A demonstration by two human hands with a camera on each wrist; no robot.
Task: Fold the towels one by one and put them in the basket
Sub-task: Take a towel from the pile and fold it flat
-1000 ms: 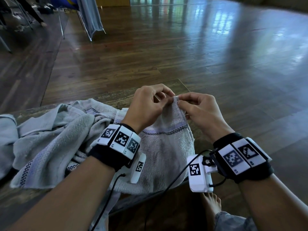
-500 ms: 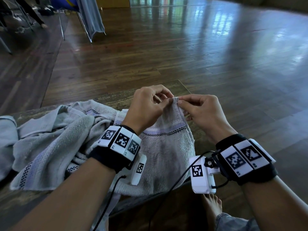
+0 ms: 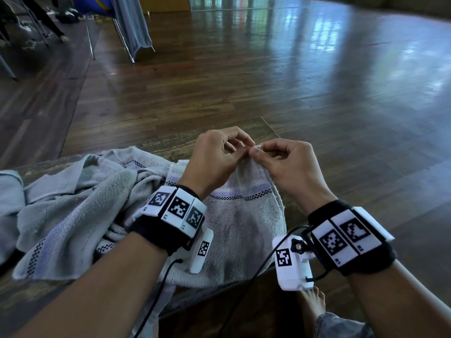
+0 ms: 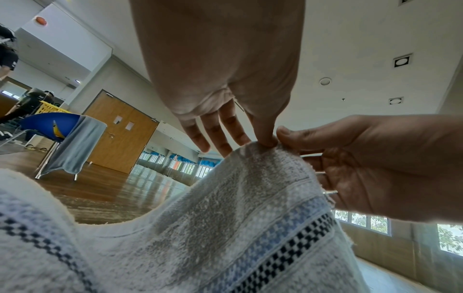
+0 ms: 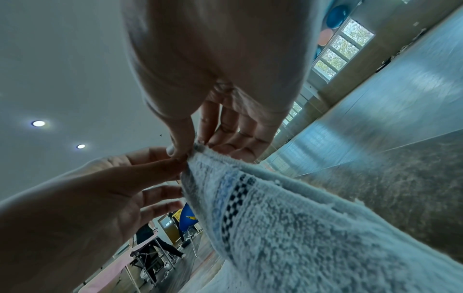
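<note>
Grey pile: I see a crumpled heap of soft grey towels (image 3: 73,211) lying on the left part of the worn brown wooden table (image 3: 219,135).
Left hand: my left hand (image 3: 214,159) is pinched shut on the top corner of the fluffy grey towel with a blue and black checked stripe (image 3: 241,225), thumb pressed to the cloth.
Towel in the middle: that corner is lifted up; the rest hangs down and lies on the table, touching the pile.
Right hand: my right hand (image 3: 290,167) pinches the same corner with thumb and first finger, its tips touching the left hand's.
Far left, back: another grey cloth (image 3: 131,23) hangs over a blue chair (image 4: 47,124).
</note>
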